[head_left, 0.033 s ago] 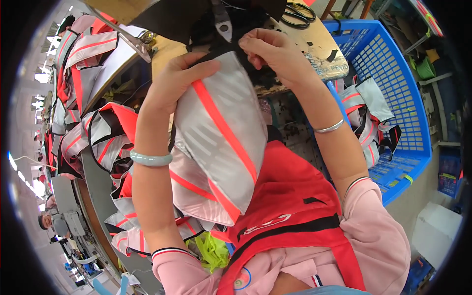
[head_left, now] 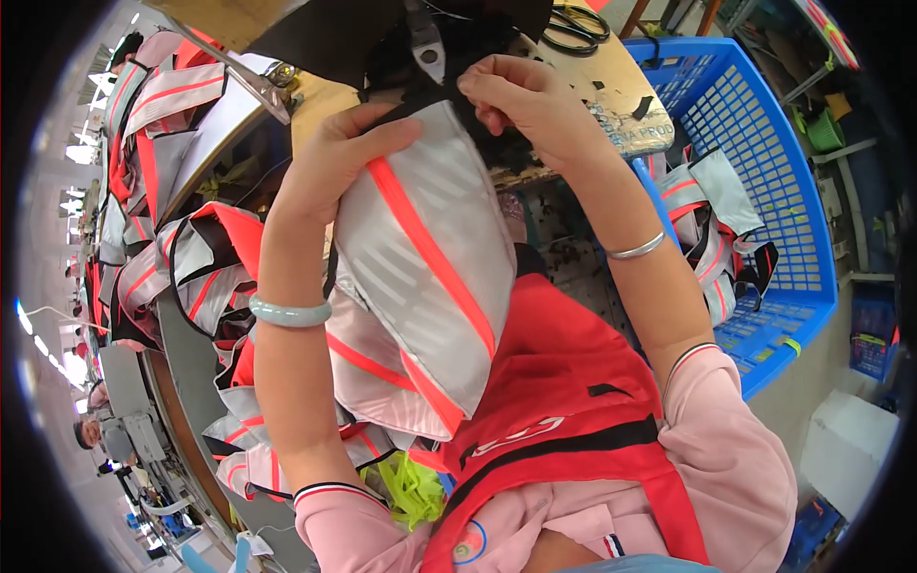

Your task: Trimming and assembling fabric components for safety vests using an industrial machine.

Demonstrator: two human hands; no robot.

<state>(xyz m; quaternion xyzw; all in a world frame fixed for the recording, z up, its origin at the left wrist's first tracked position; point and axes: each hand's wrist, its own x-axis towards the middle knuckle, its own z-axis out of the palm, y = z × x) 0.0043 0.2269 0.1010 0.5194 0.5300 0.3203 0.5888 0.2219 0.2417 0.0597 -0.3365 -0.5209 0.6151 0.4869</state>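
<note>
My left hand point(head_left: 358, 158) is closed on the upper left edge of a grey fabric panel point(head_left: 444, 229) with bright orange-red stripes and dark edging, thumb on top. The panel hangs down over my red apron point(head_left: 564, 353), with more striped cloth under it. To the right of its top corner, my right hand point(head_left: 511, 95) is pinched, thumb against curled fingers. Whatever it holds, if anything, is lost against the dark background. Just left of those fingertips is a metal machine part point(head_left: 429, 57) below a dark machine body point(head_left: 334, 38).
Black-handled scissors point(head_left: 575, 31) lie on the worn wooden tabletop point(head_left: 611, 81). A blue plastic basket point(head_left: 783, 220) with striped grey pieces point(head_left: 712, 229) stands at the right. More striped pieces point(head_left: 205, 272) are heaped at the left. Yellow-green strips point(head_left: 411, 487) lie near my left elbow.
</note>
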